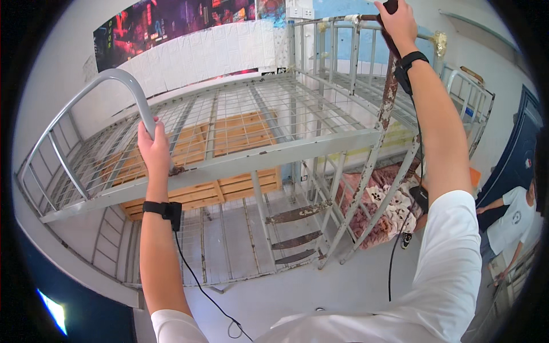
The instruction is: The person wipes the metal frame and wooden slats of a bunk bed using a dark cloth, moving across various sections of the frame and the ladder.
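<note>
A grey metal bunk bed frame [280, 150] with a bare wire-mesh upper deck stands before me. My left hand [153, 147] is closed around the lower end of its curved guard rail [128, 80], just above the side beam. Up at the top right, my right hand [398, 26] is wrapped round the top of a rusty, paint-chipped bed post [389, 94]. Part of that grip is hidden behind my fingers. Both wrists wear black bands with cables hanging from them.
Wooden slat panels [229, 186] lie below the mesh. Rusty ladder steps [298, 212] stand at the bed's near side. A patterned blanket [374, 203] covers a lower bunk beyond. To the right, a person in a white shirt [517, 214] is near a dark blue door [514, 137].
</note>
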{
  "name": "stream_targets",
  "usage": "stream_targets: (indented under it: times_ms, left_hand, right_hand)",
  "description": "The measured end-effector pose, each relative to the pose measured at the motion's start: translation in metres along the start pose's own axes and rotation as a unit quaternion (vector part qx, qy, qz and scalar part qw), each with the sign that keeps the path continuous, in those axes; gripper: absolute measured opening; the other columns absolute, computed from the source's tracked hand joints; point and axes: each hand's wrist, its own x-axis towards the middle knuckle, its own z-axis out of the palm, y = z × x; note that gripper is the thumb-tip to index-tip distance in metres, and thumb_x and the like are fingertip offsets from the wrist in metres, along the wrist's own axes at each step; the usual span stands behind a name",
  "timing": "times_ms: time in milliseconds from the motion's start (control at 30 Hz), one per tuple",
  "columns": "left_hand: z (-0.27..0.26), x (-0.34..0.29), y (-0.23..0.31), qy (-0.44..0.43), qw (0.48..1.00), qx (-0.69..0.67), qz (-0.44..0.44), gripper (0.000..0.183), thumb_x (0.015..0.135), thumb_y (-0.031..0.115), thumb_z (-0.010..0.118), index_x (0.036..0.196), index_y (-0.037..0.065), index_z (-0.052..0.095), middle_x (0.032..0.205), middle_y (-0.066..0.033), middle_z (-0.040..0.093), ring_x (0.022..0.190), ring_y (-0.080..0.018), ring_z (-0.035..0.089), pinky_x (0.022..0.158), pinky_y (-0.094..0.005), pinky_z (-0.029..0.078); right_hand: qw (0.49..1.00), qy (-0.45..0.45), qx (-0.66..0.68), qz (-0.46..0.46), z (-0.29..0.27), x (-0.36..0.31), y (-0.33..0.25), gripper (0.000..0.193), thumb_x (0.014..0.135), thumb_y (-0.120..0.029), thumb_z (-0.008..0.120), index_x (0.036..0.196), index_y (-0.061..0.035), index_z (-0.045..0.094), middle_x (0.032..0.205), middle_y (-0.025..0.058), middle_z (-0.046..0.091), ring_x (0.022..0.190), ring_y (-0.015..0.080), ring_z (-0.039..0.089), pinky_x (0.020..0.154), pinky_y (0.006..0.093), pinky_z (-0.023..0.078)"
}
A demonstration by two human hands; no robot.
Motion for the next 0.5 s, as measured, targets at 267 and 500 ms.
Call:
stream_targets:
  times_ms: [267, 500]
  left_hand:
    - [-0.001, -0.002, -0.004, 0.013, 0.999, 0.032, 0.012, 0.015, 0.094, 0.011, 0.058, 0.107, 0.005, 0.053, 0.066, 0.0045, 0.045, 0.049, -0.0027, 0.038, 0.043, -0.0205, 0.028]
    - [0.006, 0.0, -0.009, 0.024, 0.999, 0.031, 0.005, 0.016, 0.095, 0.012, 0.057, 0.108, 0.004, 0.052, 0.072, 0.0038, 0.044, 0.055, -0.0023, 0.036, 0.047, -0.0204, 0.027]
  right_hand:
    - [0.995, 0.045, 0.036, -0.076, 0.015, -0.023, 0.04, 0.057, 0.086, -0.025, 0.066, 0.136, -0.0058, 0.046, 0.133, 0.0211, 0.051, 0.119, 0.0409, 0.051, 0.098, 0.0449, 0.045]
    - [0.985, 0.071, 0.081, -0.133, 0.006, -0.033, 0.06, 0.051, 0.094, -0.019, 0.054, 0.14, -0.0021, 0.04, 0.14, 0.0228, 0.045, 0.127, 0.0419, 0.044, 0.105, 0.0436, 0.039]
